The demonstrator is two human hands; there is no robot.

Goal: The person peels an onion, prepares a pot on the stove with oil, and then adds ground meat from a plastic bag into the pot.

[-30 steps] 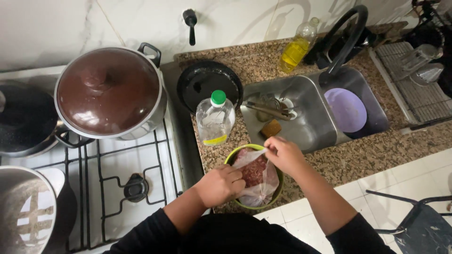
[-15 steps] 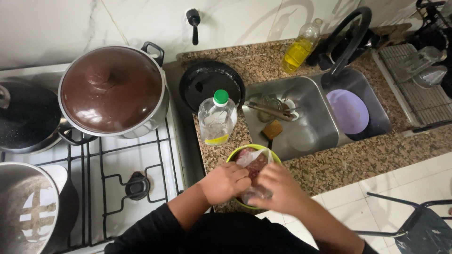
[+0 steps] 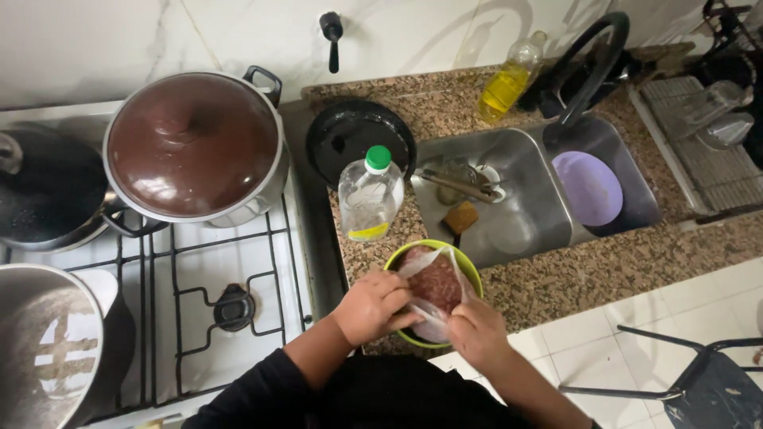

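A person in dark sleeves works with 2 bare hands over a green bowl [image 3: 470, 274] set on the speckled granite counter [image 3: 588, 274], at its near edge, between the stove and the sink. The left hand [image 3: 372, 306] curls its fingers narrowly around the near-left side of a clear plastic bag [image 3: 433, 278] that lies in the bowl and holds a lump of reddish ground meat [image 3: 435, 282]; the right hand [image 3: 475, 330] pinches the bag's near-right edge, fingers closed on the plastic. Just behind the bowl stands 1 clear bottle with a green cap [image 3: 370, 195], a little yellow oil at its bottom. To its right, the steel sink [image 3: 524, 214] holds a brown sponge [image 3: 460, 216], some utensils and, in its farther right part, a lilac plate [image 3: 592, 187]. To the left, a white gas stove [image 3: 199, 270] carries a large pot with a brown lid [image 3: 193, 147], a dark pot [image 3: 44, 187] at the far left and a steel pot [image 3: 40, 349] at the near-left corner. Behind the green-capped bottle sits a black frying pan [image 3: 350, 135]. Farther back, near the marble wall, a bottle of yellow liquid [image 3: 509, 79] stands beside the black curved tap [image 3: 592, 63], with a dish rack [image 3: 699, 135] at the far right.
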